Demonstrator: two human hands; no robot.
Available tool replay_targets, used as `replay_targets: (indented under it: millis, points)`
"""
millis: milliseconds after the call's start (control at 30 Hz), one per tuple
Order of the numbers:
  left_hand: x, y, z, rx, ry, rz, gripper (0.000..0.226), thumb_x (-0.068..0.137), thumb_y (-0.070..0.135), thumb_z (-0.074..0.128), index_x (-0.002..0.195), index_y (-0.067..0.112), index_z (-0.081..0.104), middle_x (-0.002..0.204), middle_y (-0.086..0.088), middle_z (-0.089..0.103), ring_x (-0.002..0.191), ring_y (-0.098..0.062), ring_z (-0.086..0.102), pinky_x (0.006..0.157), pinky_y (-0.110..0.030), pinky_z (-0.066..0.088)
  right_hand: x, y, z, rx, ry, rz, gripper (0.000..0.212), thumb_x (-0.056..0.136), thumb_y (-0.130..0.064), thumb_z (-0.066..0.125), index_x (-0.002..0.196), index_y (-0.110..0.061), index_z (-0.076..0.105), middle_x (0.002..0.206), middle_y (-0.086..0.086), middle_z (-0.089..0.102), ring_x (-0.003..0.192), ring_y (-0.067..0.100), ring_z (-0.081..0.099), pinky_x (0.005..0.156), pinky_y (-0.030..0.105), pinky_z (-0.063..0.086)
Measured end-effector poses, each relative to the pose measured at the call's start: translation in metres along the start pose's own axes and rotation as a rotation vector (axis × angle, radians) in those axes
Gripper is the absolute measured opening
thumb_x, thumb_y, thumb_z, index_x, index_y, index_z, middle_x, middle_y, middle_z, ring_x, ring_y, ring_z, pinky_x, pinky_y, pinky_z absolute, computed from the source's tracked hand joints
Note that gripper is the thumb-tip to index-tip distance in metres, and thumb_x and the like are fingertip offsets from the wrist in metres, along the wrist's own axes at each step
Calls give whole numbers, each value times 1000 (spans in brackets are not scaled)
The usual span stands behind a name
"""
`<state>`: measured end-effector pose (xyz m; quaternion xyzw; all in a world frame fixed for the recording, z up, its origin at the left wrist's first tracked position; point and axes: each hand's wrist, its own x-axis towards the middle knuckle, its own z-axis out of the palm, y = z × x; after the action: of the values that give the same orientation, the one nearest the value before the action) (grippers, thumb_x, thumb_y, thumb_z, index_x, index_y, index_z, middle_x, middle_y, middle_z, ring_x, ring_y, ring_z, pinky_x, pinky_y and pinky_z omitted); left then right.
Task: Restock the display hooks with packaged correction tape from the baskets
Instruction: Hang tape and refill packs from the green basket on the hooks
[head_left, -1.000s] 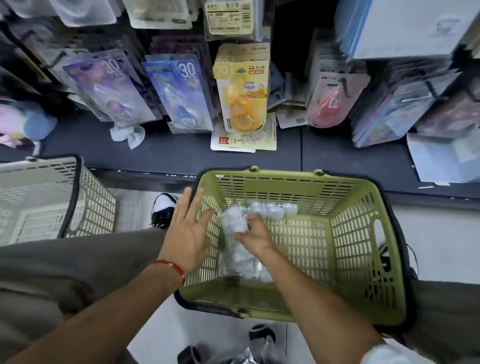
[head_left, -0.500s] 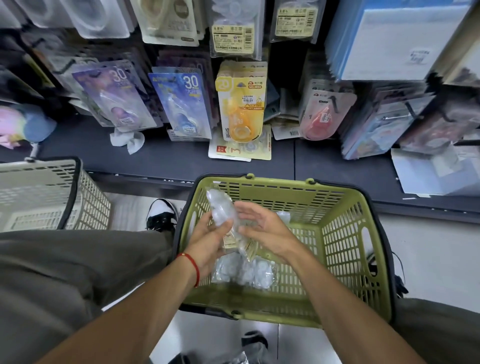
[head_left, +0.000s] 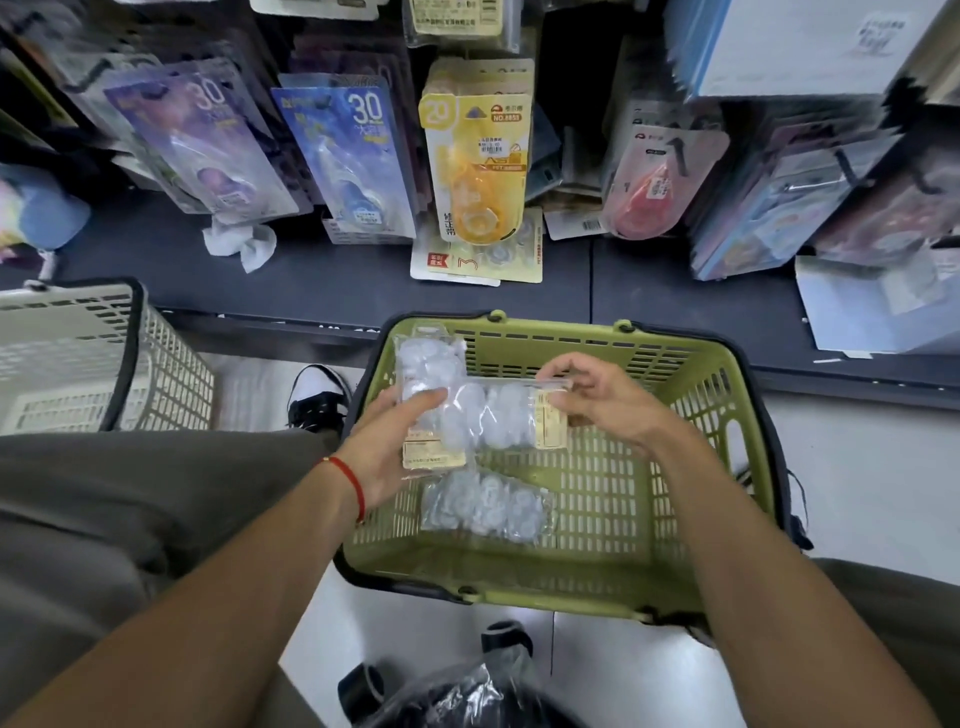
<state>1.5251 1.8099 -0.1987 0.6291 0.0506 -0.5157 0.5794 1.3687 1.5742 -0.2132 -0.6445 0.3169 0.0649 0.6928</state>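
Picking stock: the left hand (head_left: 387, 457) grips one clear pack (head_left: 428, 395), the right hand (head_left: 605, 402) pinches another pack (head_left: 493, 418) above the green basket (head_left: 727, 415). Next, each pack's hang hole must meet a hook.

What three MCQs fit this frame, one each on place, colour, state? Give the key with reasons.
1. Where does the loose clear pack lie?
A. in the green basket
B. on the dark shelf
C. in the white basket

2. What colour is the pack marked 20?
A. purple
B. yellow
C. red

3. What is the left hand doing?
A. hanging idle
B. pressing the basket rim
C. gripping a clear pack

Key: A, it rests on the green basket floor; B, its card and dispenser are yellow; C, thumb over the upright clear pack.
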Motion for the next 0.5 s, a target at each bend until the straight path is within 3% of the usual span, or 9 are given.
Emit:
replay_targets:
  millis: [67,167,233,300,367,433,500]
  points:
    - [0,-1,-1,120,-80,-32,67,86,32,82,147,26,54,133,-12,72,116,-38,72,101,-62,55,-2,-6,-5,-86,-35,-45,30,96,-6,71,103,-34,78,117,-2,70,101,11,68,76,19,56]
    - [1,-11,2,300,-181,-45,73,78,31,87,145,33,56,136,-2,71,128,-30,65,107,-53,53,4,-9,10,-233,-60,-99,31,91,-12,78,104,-39,78,118,-8,67,99,-2,66,76,16,55]
    - [2,-21,5,360,-248,-29,60,82,21,86,134,37,60,124,7,77,119,-19,72,89,-36,63,12,-6,29,-238,-98,-158,31,89,-10,80,109,-34,76,109,-8,65,90,-7,64,79,14,56]
    - [5,-29,3,356,-243,-22,58,85,13,85,129,42,61,119,10,78,109,-10,75,76,-25,62,20,1,43,-192,-113,-207,34,89,-7,79,116,-27,73,105,-4,64,91,0,64,84,16,57]
    - [9,-30,-3,328,-188,-3,60,84,7,85,127,42,61,119,13,77,104,-1,74,78,-26,61,27,8,47,-125,-45,-192,38,91,-7,78,121,-28,72,109,0,66,98,10,66,86,19,58]
    - [12,-27,-7,242,-75,15,69,80,7,87,133,42,58,121,20,72,108,3,70,93,-35,56,31,16,44,-7,118,-125,39,93,-8,76,122,-34,72,113,2,69,104,14,68,82,20,59]
    - [15,-24,-10,118,-22,25,85,74,10,88,145,37,49,129,6,72,119,-18,70,106,-51,53,32,24,39,196,290,-30,33,94,-9,74,121,-27,71,112,4,72,104,16,69,81,24,56]
